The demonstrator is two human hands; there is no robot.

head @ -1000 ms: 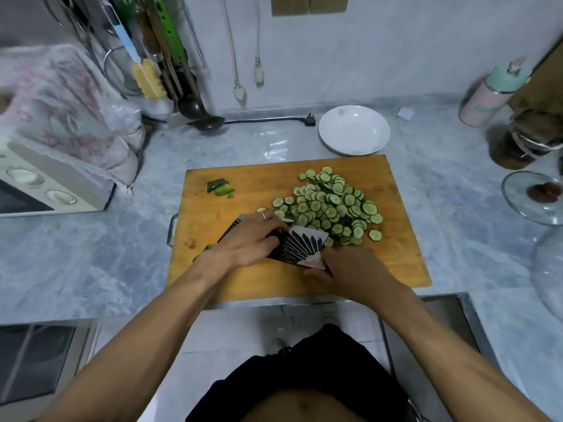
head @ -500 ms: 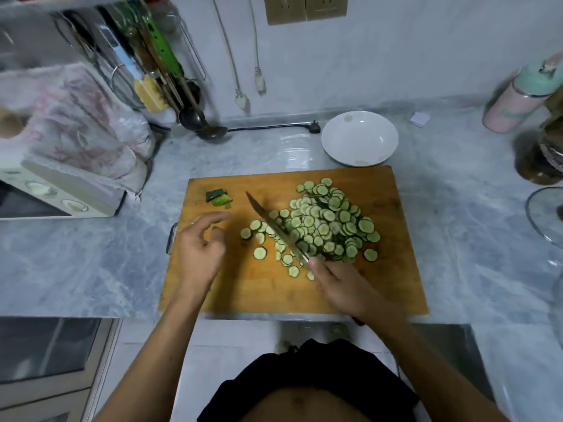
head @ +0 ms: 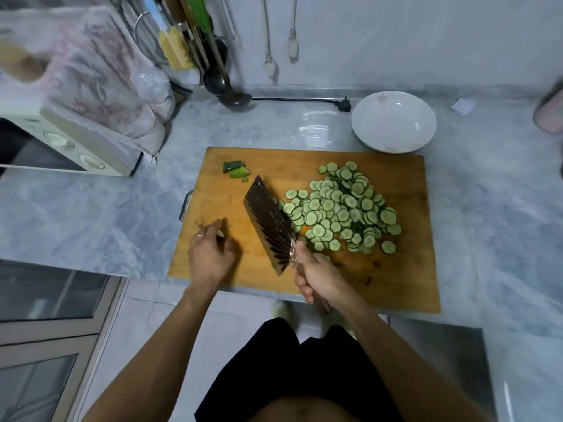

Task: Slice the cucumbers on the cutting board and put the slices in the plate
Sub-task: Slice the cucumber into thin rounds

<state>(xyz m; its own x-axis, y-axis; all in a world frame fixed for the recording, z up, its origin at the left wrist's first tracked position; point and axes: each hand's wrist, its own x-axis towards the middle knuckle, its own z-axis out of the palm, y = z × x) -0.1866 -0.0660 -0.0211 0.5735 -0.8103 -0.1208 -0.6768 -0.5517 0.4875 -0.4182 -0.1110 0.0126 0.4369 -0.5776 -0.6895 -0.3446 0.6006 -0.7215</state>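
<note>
Gripping the handle of the broad dark ridged cleaver, the right hand tilts its blade against the left edge of the heap of thin green cucumber slices on the wooden cutting board. The left hand rests loosely curled, holding nothing. Slicing looks finished; next comes scooping slices toward the empty white plate at the far right.

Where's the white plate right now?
The white plate sits on the counter in the upper right of the head view, just behind the cutting board's far right corner, beside a black plug.
</note>
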